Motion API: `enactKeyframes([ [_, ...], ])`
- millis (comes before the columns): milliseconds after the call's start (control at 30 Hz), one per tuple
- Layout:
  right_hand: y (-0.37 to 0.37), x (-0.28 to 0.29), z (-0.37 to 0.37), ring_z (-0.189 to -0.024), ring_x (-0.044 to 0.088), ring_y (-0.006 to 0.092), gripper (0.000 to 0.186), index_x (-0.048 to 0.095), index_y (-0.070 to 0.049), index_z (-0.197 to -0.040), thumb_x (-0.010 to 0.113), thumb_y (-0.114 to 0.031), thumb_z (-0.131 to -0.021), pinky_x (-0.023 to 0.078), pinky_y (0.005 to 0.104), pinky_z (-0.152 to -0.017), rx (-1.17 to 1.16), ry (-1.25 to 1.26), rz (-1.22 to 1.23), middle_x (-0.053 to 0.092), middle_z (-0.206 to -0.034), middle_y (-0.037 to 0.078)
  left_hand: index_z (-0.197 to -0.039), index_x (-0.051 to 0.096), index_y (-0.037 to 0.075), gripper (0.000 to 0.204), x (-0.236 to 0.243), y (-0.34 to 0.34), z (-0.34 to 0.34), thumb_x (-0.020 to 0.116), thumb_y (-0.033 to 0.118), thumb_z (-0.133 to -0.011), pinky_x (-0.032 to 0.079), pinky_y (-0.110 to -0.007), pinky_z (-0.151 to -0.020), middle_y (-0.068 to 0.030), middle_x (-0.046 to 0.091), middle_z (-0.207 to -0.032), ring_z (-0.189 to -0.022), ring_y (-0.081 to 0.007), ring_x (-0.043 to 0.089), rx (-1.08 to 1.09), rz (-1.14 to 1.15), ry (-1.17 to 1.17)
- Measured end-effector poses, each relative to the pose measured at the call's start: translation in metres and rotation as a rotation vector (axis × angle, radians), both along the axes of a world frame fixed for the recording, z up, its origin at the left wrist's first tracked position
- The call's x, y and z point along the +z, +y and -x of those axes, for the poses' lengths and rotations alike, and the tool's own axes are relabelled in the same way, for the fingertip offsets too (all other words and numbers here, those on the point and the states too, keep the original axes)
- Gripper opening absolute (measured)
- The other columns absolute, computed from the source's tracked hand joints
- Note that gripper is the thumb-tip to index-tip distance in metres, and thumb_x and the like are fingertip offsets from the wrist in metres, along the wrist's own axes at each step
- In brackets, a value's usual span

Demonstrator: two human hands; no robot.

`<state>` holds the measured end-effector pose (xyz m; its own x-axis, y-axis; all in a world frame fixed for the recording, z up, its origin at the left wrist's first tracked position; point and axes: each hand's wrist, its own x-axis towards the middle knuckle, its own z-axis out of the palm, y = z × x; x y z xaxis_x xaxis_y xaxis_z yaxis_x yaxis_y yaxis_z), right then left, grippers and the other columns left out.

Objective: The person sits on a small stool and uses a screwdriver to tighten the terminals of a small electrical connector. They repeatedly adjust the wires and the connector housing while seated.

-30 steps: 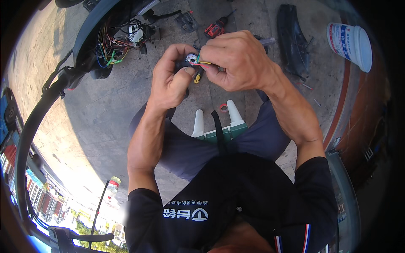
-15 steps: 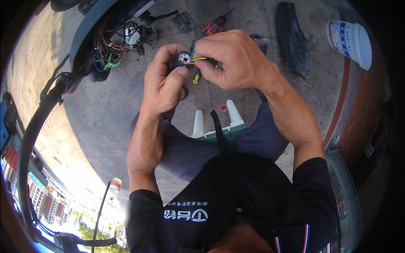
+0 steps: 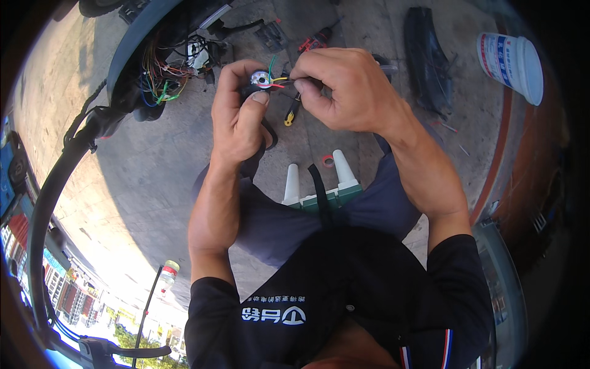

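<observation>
Lower-left glare bleaches the pavement; the warped right side seems murky.

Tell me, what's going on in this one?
A person is handling a small round part. The left hand holds it, and a green wire, a yellow wire and a red wire stick out. The right hand is pinched close by them; whether it grips one is too small to tell. Beyond the hands lies a drill; a bucket is off to the right.
</observation>
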<state>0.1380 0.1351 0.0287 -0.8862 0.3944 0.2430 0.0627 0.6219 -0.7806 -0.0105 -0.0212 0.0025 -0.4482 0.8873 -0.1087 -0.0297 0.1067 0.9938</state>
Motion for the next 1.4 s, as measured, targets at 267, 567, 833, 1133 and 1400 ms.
enactKeyframes([
  [267,-0.004,-0.01,0.002,-0.067,0.065,0.0278,0.014,0.068,0.0,-0.096,0.067,0.0,-0.082,0.05,0.0352,-0.06,0.015,0.07,0.167,0.066,-0.081,0.013,-0.126,0.047,-0.002,0.038,-0.001,0.003,-0.005,0.056,0.009,-0.09,0.045,-0.028,-0.09,-0.0078,0.059,-0.111,-0.099,-0.0126,0.054,0.085,-0.114,-0.084],
  [567,-0.007,-0.008,0.004,-0.068,0.067,0.023,0.015,0.069,0.001,-0.102,0.069,-0.002,-0.087,0.05,0.0313,-0.06,0.044,0.003,0.349,0.07,-0.083,0.013,-0.135,0.05,-0.002,0.046,0.007,0.005,-0.009,0.059,0.012,-0.092,0.046,-0.028,-0.091,-0.008,0.061,-0.109,-0.1,-0.0123,0.056,0.059,-0.023,-0.06],
  [833,-0.006,-0.009,0.004,-0.07,0.068,0.0232,0.02,0.071,0.0,-0.108,0.068,-0.005,-0.089,0.051,0.0306,-0.063,0.062,-0.022,0.394,0.07,-0.083,0.014,-0.131,0.052,-0.002,0.054,0.008,0.007,-0.008,0.073,0.029,-0.092,0.049,-0.026,-0.08,-0.0057,0.063,-0.101,-0.09,-0.0111,0.058,0.022,0.001,0.056],
  [1133,-0.001,-0.01,0.004,-0.074,0.069,0.0261,0.018,0.071,0.001,-0.105,0.068,-0.005,-0.088,0.052,0.0346,-0.065,0.117,0.018,0.35,0.07,-0.085,0.015,-0.127,0.054,-0.001,0.053,0.007,0.008,-0.006,0.073,0.032,-0.091,0.05,-0.029,-0.08,-0.0084,0.064,-0.099,-0.089,-0.0144,0.06,-0.003,-0.017,0.16],
  [1400,-0.001,-0.006,0.003,-0.067,0.064,0.0242,0.016,0.071,0.001,-0.102,0.067,-0.005,-0.088,0.049,0.0349,-0.061,0.132,-0.009,0.364,0.066,-0.078,0.014,-0.122,0.056,-0.001,0.049,0.007,0.008,-0.005,0.073,0.033,-0.091,0.05,-0.029,-0.076,-0.0085,0.064,-0.094,-0.084,-0.0148,0.06,-0.026,-0.03,0.229],
])
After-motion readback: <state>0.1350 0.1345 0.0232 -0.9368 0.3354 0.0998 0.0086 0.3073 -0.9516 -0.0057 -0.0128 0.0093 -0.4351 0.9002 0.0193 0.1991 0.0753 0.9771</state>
